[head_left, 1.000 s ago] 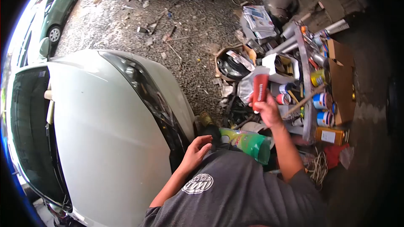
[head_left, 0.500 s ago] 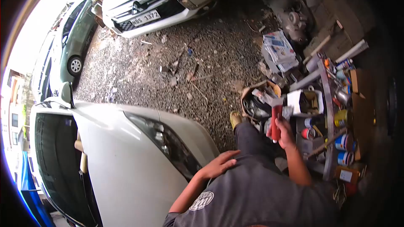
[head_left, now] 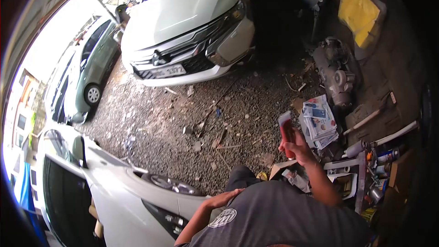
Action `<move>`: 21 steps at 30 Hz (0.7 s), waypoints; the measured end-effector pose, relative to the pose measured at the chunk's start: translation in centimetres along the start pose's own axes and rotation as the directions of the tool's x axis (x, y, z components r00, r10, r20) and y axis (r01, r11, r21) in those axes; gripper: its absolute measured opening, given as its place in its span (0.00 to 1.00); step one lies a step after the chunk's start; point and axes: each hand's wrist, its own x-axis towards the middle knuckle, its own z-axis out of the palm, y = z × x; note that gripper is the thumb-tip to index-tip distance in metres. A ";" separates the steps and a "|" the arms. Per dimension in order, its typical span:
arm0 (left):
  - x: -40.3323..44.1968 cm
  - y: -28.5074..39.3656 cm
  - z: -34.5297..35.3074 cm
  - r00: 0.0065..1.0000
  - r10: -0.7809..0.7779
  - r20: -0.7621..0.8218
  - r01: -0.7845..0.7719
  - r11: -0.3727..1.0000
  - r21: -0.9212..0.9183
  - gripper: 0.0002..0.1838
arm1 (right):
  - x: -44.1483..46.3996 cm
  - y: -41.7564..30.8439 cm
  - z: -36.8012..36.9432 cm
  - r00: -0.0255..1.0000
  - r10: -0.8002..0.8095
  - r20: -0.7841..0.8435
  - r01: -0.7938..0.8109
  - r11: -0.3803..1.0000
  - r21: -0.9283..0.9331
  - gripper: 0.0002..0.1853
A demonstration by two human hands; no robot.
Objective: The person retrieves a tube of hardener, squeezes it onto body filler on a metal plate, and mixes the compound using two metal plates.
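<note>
My right hand [head_left: 299, 148] is wrapped round a red tube-like object [head_left: 286, 132] with a pale, see-through top end, held upright over the gravel beside a stack of papers. My left hand [head_left: 223, 198] holds nothing. It rests flat, fingers stretched out, against the front of my dark shirt [head_left: 283, 215], close to the headlight [head_left: 169, 219] of the nearer white car [head_left: 123, 206].
A white car [head_left: 183, 13] faces me ahead, with a green car [head_left: 98, 48] at its left. Papers [head_left: 320, 121] and a greasy machine part [head_left: 338, 73] lie to the right. A cluttered rack [head_left: 361, 178] with cans stands at lower right. Gravel [head_left: 173, 114] covers the ground between.
The view has swung up and ahead, so more of the facing car shows and the rack sits lower. My right hand still holds the red object; my left has stayed at my shirt.
</note>
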 end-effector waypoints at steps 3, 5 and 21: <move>3.0 1.4 -8.0 0.953 -0.225 -0.205 0.171 0.952 -0.253 0.38 | 8.0 -1.4 -3.1 0.994 0.070 -0.083 -0.085 0.978 -0.189 0.32; 7.1 -2.1 -13.6 0.878 -0.282 -0.386 0.177 0.942 -0.285 0.33 | 13.8 -3.0 -5.2 0.996 0.043 -0.081 -0.060 0.974 -0.217 0.31; 53.2 29.2 -56.0 0.982 0.134 -0.136 0.037 0.569 0.821 0.29 | 38.3 -4.0 -25.2 0.646 -0.092 -0.758 -0.057 0.984 -0.168 0.25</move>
